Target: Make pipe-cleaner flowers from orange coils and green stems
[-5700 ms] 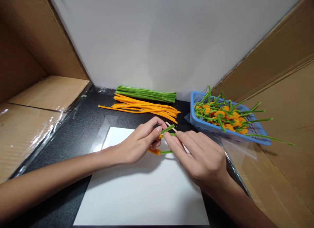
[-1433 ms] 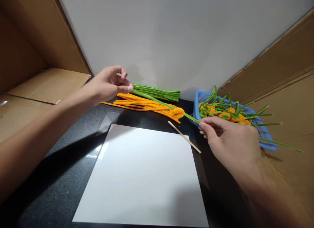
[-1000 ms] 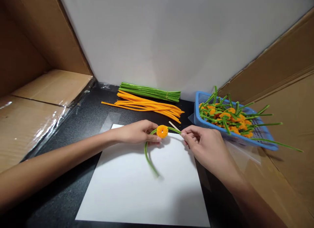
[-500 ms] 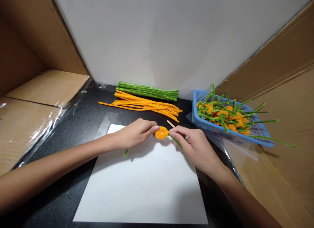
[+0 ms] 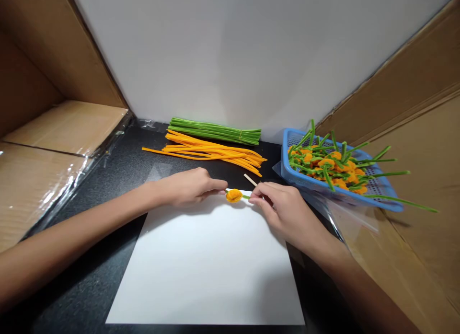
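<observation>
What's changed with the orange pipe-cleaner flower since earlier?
The orange pipe-cleaner flower came down from above the loose orange pipe cleaners to the top edge of the white sheet, now edge-on; the right hand pinches its green stem. The blue plastic basket stayed put.

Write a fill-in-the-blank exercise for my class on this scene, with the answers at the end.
The pipe-cleaner flower between the left hand and right hand is ____.
The wooden stick lies nearer the ____ hand.
The tied bundle of pipe cleaners is ____.
The plastic basket is ____.

Answers: orange, right, green, blue.
</observation>
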A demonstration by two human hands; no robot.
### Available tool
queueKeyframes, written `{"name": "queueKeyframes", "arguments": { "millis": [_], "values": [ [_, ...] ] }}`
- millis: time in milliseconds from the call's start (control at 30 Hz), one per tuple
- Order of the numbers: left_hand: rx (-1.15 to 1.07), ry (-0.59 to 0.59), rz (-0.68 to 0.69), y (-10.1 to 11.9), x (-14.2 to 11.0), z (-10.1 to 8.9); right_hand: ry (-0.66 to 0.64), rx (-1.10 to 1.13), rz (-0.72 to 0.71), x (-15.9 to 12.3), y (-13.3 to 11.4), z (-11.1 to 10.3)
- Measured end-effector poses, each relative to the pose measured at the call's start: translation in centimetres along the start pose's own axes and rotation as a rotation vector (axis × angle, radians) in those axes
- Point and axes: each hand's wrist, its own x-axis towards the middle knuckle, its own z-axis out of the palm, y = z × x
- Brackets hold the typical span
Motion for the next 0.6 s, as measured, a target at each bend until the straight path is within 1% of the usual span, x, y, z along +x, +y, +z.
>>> {"name": "queueKeyframes", "arguments": {
  "millis": [133,233,300,367,433,500,600],
  "values": [
    [0.029,0.007,0.007,-0.8,-0.2,-0.9,0.041,-0.16,-0.159,0.1,0.5,-0.1],
    [0.108,0.022,0.031,-1.0,-0.4,-1.1,0.125,-0.306,-0.267,0.0,1.0,0.3],
    [0.217,0.043,0.044,-0.9,-0.4,-0.8,0.202,-0.403,-0.342,-0.1,1.4,0.8],
    [0.328,0.112,0.052,-0.6,-0.3,-0.2,0.276,-0.489,-0.413,-0.3,1.6,1.4],
    [0.38,0.223,0.058,0.0,-0.1,0.5,0.336,-0.527,-0.458,-0.4,1.6,2.0],
    [0.367,0.335,0.054,0.7,0.0,1.2,0.382,-0.522,-0.479,-0.5,1.4,2.4],
    [0.276,0.473,0.058,1.3,0.1,1.8,0.432,-0.544,-0.515,-0.6,0.7,2.4]
  ]
}}
